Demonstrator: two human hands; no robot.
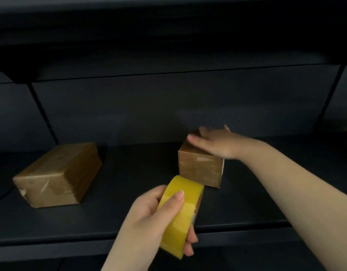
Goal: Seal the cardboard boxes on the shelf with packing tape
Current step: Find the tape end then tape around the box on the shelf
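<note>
The left hand (149, 218) grips the yellow tape roll (180, 214) near the shelf's (129, 222) front edge, thumb across the outer face. The right hand (213, 143) lies flat and spread on the right box (200, 169); the left box (57, 173) sits well apart. Both boxes look small, light and likely to slide, so press down on the top while taping. Glossy strips already on both faces are probably slippery. Hold the roll by its rim and core.

Two boxes sit on the shelf (129, 173): one box (57, 175) at left, another box (200, 169) right of centre. A hand (217, 143) lies on the latter. The tape roll (180, 216) sits at lower centre, before both.
</note>
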